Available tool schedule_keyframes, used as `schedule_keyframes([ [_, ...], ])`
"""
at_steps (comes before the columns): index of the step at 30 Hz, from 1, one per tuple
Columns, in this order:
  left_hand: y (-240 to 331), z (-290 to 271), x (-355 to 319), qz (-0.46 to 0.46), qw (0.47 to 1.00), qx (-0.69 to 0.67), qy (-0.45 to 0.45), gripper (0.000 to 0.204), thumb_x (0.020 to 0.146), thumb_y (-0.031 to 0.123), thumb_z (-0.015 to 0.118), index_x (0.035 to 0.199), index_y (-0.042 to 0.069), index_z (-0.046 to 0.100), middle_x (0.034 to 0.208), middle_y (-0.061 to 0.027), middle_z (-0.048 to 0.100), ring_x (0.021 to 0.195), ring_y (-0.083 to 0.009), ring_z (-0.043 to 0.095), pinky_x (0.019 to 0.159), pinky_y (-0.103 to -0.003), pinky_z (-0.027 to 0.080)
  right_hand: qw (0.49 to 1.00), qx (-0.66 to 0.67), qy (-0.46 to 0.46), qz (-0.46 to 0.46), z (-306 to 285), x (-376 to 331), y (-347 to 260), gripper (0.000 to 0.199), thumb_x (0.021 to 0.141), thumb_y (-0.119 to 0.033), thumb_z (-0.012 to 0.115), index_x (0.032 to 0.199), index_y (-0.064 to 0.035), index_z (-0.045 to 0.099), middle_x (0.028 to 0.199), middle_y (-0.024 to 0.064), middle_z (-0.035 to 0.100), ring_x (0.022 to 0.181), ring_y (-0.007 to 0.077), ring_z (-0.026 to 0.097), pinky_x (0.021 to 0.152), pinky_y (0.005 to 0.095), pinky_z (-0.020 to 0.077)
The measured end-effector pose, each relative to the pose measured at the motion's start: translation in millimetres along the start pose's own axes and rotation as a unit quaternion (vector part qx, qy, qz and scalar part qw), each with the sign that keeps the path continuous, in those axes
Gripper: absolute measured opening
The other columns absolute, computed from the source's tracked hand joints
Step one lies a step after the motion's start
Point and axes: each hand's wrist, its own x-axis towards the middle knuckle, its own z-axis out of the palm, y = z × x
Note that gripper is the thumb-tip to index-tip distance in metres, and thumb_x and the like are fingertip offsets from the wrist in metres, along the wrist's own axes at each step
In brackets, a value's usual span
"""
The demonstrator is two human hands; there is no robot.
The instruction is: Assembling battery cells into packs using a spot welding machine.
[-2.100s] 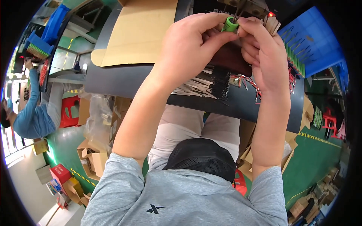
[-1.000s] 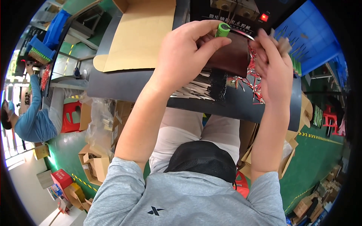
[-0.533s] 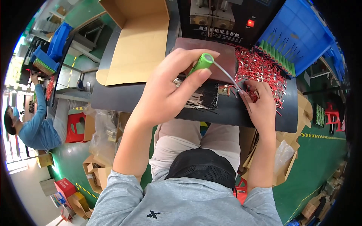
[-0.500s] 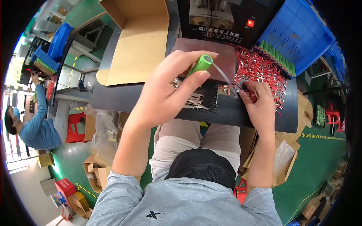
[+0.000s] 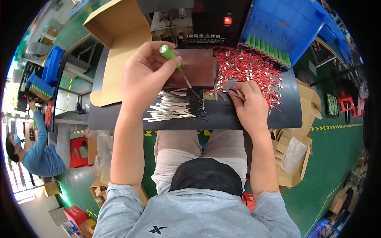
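Pinching a smooth green cylindrical cell (image 5: 170, 51), the left hand (image 5: 145, 75) hovers.

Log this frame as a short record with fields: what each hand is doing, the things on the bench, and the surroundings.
left hand: left hand holds a green cylindrical cell with a thin metal strip hanging from it
right hand: right hand rests fingertips on the red wire pile, pinching one piece
bench: black work surface; pile of white-and-black strips; brown plate
behind: black machine with red light; blue bin of green cells; open cardboard box
nearby: another person in blue sleeve, far left
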Motion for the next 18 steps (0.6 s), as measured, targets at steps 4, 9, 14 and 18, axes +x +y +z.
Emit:
schedule_keyframes([
  [4,-13.9,7.8,-0.1,-0.003,0.999,0.032,-0.014,0.024,0.093,0.005,0.077,0.116,0.001,0.072,0.097,-0.0006,0.074,0.083,-0.0049,0.065,0.073,-0.021,0.053,1.0,0.0,-0.01,0.001,-0.5,-1.2,1.3,0.015,0.089,-0.012,0.078,0.1,-0.0066,0.069,0.098,0.0084,0.065,0.084,0.0314,0.069,0.073,0.0404,0.0545],
  [9,-7.5,7.8,-5.3,-0.028,0.998,0.041,-0.03,0.023,0.096,0.008,0.075,0.119,0.002,0.072,0.092,0.0026,0.07,0.08,-0.0045,0.059,0.073,-0.021,0.05,1.0,-0.026,-0.016,0.004,0.9,-1.9,1.8,0.014,0.09,-0.01,0.076,0.1,-0.007,0.067,0.099,0.0089,0.064,0.082,0.0316,0.069,0.072,0.0415,0.0545],
  [14,-8.5,10.8,-5.4,-0.014,0.999,0.045,-0.028,0.024,0.098,0.01,0.073,0.12,0.002,0.072,0.093,0.0026,0.068,0.08,-0.0045,0.056,0.073,-0.021,0.049,1.0,0.009,0.005,-0.001,-4.6,6.1,2.8,0.014,0.09,-0.004,0.074,0.1,-0.0043,0.064,0.1,0.0111,0.066,0.088,0.033,0.069,0.074,0.0425,0.0543],
  [18,-5.6,5.3,-7.2,-0.033,0.999,0.032,-0.022,0.024,0.098,0.01,0.074,0.121,0.002,0.072,0.093,0.0022,0.068,0.08,-0.0049,0.058,0.074,-0.021,0.049,1.0,0.003,0.017,-0.025,-4.7,15.2,3.6,0.013,0.092,-0.002,0.071,0.103,-0.0033,0.066,0.099,0.0127,0.067,0.09,0.0327,0.069,0.075,0.0411,0.0548],
])
